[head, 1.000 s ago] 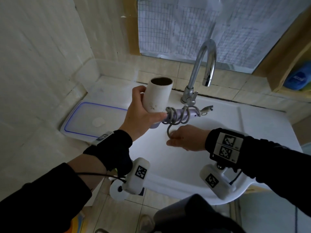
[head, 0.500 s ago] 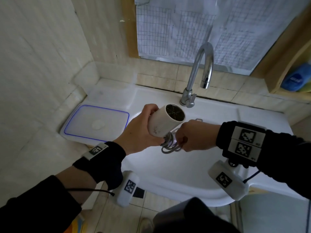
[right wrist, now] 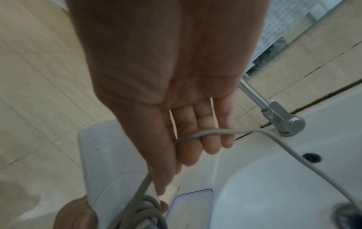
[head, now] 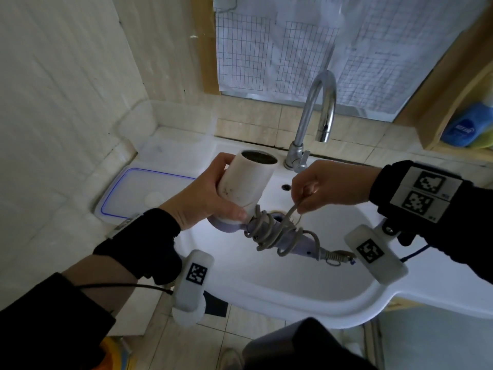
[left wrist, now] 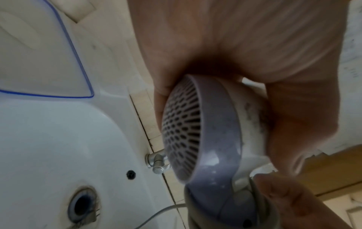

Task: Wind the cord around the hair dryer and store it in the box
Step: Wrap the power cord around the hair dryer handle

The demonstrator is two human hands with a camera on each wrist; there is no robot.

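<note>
— Counting what is in hand: how many things does each one hold?

— One each. The left hand (head: 198, 198) has its fingers and thumb curled round the white barrel of the single hair dryer (head: 246, 184), nozzle tipped up and away, thumb tip just beside the first coil. The right hand (head: 329, 186) pinches one strand of the grey cord (head: 274, 232) between thumb and fingertips, lifted a little above the handle.

— And the cord itself?

— One cord, several loose turns round the lilac handle; I cannot count them exactly. In the right wrist view it loops over the fingers (right wrist: 207, 139) and trails off toward the basin.

— Where is the box?

— One clear box with a blue-edged lid (head: 138, 193), shut, lying beyond the left knuckles on the ledge, well apart from the dryer.

— Anything else?

— One white sink (head: 266, 284) beneath both hands, one chrome tap (head: 317, 116) past the right fingertips, one blue bottle (head: 468, 128) on a shelf.
</note>
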